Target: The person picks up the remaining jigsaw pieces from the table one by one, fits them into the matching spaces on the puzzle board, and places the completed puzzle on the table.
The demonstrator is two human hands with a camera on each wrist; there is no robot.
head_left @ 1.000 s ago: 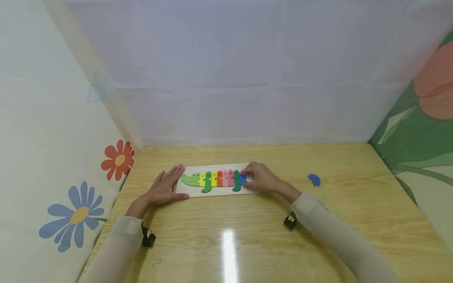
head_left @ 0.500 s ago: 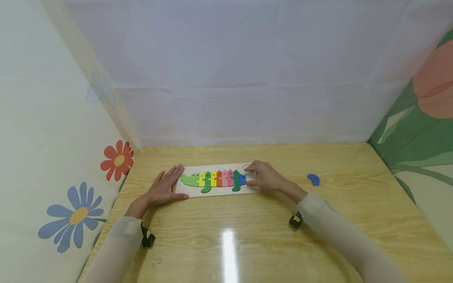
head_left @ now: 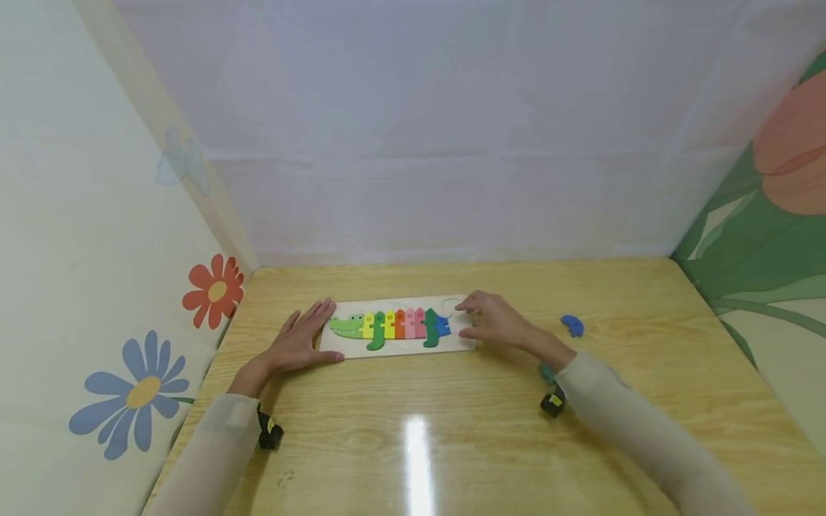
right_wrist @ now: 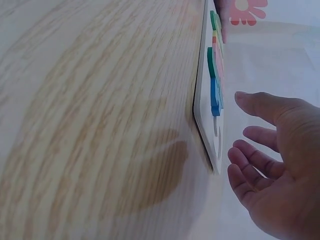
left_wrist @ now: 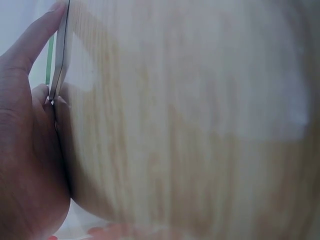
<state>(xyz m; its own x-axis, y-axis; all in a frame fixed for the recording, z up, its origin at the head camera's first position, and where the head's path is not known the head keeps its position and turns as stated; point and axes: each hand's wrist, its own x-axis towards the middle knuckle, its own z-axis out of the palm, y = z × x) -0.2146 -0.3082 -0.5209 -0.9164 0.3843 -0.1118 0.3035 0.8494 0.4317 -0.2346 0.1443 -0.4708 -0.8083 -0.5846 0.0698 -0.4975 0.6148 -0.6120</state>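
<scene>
A crocodile puzzle board (head_left: 400, 351) lies flat on the table, its coloured pieces running from the green crocodile head (head_left: 348, 327) to a blue body piece (head_left: 442, 326). My left hand (head_left: 297, 345) rests on the board's left end, fingers spread along the far corner and thumb on the near edge. Over the right end hovers my right hand (head_left: 495, 320), fingers loosely bent, nothing between them. In the right wrist view, thumb and fingers of the right hand (right_wrist: 280, 155) stand apart beside the board (right_wrist: 202, 95). An outlined curved recess (head_left: 452, 307) shows at the board's right end.
A curved blue puzzle piece (head_left: 571, 326) lies on the wooden table (head_left: 361, 430) to the right of the board. A small teal thing (head_left: 547, 373) shows beside the right wrist's black camera (head_left: 553, 403). A white cloth wall stands behind the table.
My right hand has let go of the blue body piece and drawn back to the right, uncovering the board's right end. The left hand has stayed in place.
</scene>
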